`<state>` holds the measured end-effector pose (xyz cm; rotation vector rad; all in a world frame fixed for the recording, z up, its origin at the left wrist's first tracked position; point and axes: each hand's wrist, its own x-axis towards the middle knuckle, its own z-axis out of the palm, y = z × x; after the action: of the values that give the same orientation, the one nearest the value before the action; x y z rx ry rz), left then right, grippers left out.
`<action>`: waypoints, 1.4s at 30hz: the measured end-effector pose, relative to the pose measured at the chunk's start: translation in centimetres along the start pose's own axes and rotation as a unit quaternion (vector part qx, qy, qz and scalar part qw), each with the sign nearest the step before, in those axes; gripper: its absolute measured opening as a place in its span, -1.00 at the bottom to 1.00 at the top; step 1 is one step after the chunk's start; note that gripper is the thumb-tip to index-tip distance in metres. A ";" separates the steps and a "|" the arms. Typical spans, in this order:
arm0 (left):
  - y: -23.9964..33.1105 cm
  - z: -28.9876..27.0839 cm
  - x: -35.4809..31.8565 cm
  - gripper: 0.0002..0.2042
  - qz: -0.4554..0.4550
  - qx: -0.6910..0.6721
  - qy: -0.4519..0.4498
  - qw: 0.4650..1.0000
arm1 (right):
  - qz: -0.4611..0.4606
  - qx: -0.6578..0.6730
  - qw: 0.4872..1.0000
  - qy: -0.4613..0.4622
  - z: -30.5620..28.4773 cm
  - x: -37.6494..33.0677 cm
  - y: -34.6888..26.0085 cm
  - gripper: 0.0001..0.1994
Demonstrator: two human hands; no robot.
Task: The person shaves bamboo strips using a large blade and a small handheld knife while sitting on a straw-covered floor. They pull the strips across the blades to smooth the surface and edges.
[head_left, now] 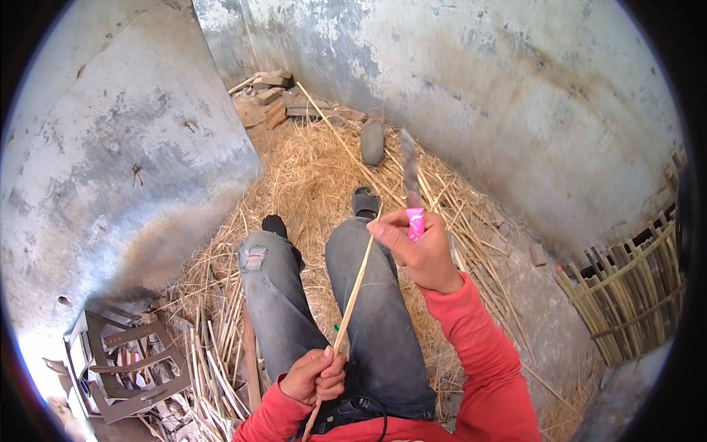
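I see my left hand [315, 376] low in the frame, just left of centre, fingers curled shut around the lower end of a thin bamboo strip [355, 289]. My right hand [416, 247] sits near the middle of the frame, closed around the pink handle of a knife [410, 184], while its thumb and forefinger also pinch the strip's upper end. The blade stands up and away from me, a little blurred, toward the far wall [515, 96].

The strip lies over my lap, crossing the jeans [368, 324] between the two hands. Its long axis runs on a diagonal, from lower left at my left hand up to upper right at my right hand, with the top end tilted away from my body.

To work this well, I judge that the strip should stay taut between both grips, the blade should be kept angled away from the thighs and the left fingers, and cuts should be shallow and run along the grain rather than across it.

Straw [317, 169] covers the floor around my legs. A woven bamboo basket [633, 295] stands at the right edge, and loose split strips [213, 361] lie at lower left beside a grey frame [125, 361].
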<state>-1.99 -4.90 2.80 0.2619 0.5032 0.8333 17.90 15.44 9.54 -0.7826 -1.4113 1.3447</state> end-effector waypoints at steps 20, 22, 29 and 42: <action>1.2 0.6 2.5 -0.52 0.022 0.073 0.064 0.995 | 0.029 -0.167 0.985 -0.044 0.3 -4.7 -0.7 -0.85; 1.3 0.2 3.1 -0.54 0.033 0.074 0.055 0.995 | 0.047 -0.173 0.982 -0.063 0.8 -5.5 -1.0 -0.84; 3.5 -2.2 5.0 -0.64 0.000 -0.122 -0.061 0.991 | 0.042 -0.088 0.993 -0.073 -1.1 -6.5 1.5 -0.85; -0.1 -0.5 3.9 -0.65 0.136 0.327 0.138 0.925 | 0.048 -0.048 0.996 0.060 -2.3 -2.3 4.7 -0.78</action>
<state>0.04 -1.98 1.03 0.8529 1.0265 0.9573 19.91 14.82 4.25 -0.9905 -1.3655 1.2863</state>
